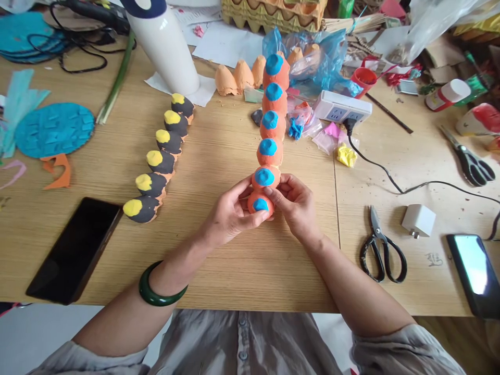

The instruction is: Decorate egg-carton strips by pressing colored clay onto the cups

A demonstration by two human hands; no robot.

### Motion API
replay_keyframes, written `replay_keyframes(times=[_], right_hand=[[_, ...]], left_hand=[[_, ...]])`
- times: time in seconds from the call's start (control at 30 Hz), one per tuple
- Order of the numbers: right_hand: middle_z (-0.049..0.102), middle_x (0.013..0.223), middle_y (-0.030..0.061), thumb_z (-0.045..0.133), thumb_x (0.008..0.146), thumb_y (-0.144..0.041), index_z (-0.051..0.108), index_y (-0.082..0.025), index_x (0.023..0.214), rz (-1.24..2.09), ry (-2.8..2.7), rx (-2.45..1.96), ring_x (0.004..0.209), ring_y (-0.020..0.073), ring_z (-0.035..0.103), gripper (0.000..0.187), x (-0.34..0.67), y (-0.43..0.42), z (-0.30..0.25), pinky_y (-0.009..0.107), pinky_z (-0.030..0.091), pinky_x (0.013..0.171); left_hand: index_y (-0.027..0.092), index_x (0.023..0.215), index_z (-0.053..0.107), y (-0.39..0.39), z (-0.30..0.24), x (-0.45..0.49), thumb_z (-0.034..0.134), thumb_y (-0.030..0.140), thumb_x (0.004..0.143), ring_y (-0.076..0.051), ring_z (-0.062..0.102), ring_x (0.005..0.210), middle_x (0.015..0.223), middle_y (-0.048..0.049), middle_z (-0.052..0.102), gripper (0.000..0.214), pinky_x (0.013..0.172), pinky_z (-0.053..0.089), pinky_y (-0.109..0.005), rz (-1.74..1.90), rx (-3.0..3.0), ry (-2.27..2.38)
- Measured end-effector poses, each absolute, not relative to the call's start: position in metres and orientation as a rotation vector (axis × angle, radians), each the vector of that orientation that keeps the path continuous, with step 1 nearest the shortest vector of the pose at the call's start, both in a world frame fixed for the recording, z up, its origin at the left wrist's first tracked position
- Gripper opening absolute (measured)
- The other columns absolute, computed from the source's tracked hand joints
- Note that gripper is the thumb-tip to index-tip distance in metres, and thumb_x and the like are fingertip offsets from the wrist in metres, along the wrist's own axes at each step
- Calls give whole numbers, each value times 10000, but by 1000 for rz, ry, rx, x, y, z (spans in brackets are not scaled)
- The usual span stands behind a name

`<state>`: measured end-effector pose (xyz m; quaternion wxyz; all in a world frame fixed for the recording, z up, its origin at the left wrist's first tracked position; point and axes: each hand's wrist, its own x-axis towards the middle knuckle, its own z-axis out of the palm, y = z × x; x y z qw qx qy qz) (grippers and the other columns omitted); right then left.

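Observation:
Both my hands are closed around the near end of an orange egg-carton strip (272, 131), a row of several cone-shaped cups with blue clay caps on their tips. My left hand (228, 211) grips the nearest cup from the left, its thumb at the blue cap. From the right, my right hand (296, 204) holds the same end, thumb resting between the last two cups. The strip stretches away from me over the table. To its left lies a black egg-carton strip (167, 152) with yellow caps. An unpainted carton strip (242, 76) stands behind.
A white bottle (166, 49) stands at back left, a dark phone (76, 249) at front left. Right of my hands lie black-handled scissors (380, 250), a white adapter (419, 220) and a lit phone (474, 268). A power strip (341, 108) trails a black cable.

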<state>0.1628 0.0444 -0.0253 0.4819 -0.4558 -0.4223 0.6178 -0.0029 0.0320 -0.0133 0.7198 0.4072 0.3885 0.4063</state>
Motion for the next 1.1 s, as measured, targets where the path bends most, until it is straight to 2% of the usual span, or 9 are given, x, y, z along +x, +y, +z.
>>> replay_keyframes(times=[0.13,0.33,0.43,0.53,0.63,0.83,0.97,1.1], right_hand=[[754,910,24,930,733,-550,657,-234,929,1513,-1015,-1112,821,175,724,462,163,45,-25,323,631,734],[754,869,13,935,728,-545,665,-229,904,1525,-971,-1098,788,160,704,452,164,47,-22,305,619,716],[754,859,12,936,717,-556,662,-232,897,1523,-942,-1117,773,162,692,461,165,47,-22,299,602,674],[756,881,16,922,735,-560,650,-236,908,1533,-963,-1117,797,171,703,457,165,47,-24,312,608,696],[751,884,16,907,750,-579,644,-242,924,1525,-1000,-1105,817,179,712,461,165,47,-25,331,623,733],[744,857,9,918,733,-579,663,-241,914,1517,-991,-1108,801,173,705,461,164,49,-25,315,619,713],[750,859,9,908,748,-579,668,-240,924,1501,-990,-1102,818,173,710,451,165,50,-27,312,616,722],[758,880,17,913,737,-581,667,-242,931,1511,-982,-1093,841,189,722,462,165,50,-28,332,625,743]], left_hand=[[166,1347,648,32,-15,-2,905,269,741,-260,717,1072,1208,-110,726,666,849,666,-349,932,885,886],[181,1433,621,34,-16,-5,914,311,761,-263,700,1113,1182,-103,715,744,895,665,-361,895,878,824],[216,1507,563,33,-16,-6,932,273,743,-290,678,1215,1327,-122,676,850,966,654,-383,865,882,803],[233,1532,530,31,-15,-5,945,239,722,-334,624,1341,1482,-139,605,910,1019,640,-399,876,873,834],[213,1518,539,29,-14,-4,938,273,740,-354,605,1377,1482,-142,619,876,1028,634,-396,887,882,865],[202,1520,563,30,-15,-5,855,342,864,-322,670,1295,1477,-140,642,731,996,653,-383,894,936,825],[210,1517,581,30,-16,-6,833,326,892,-299,670,1314,1482,-130,650,683,1043,617,-346,913,986,815],[197,1497,590,30,-16,-6,838,331,886,-310,661,1324,1463,-139,661,673,1067,595,-363,919,989,822]])
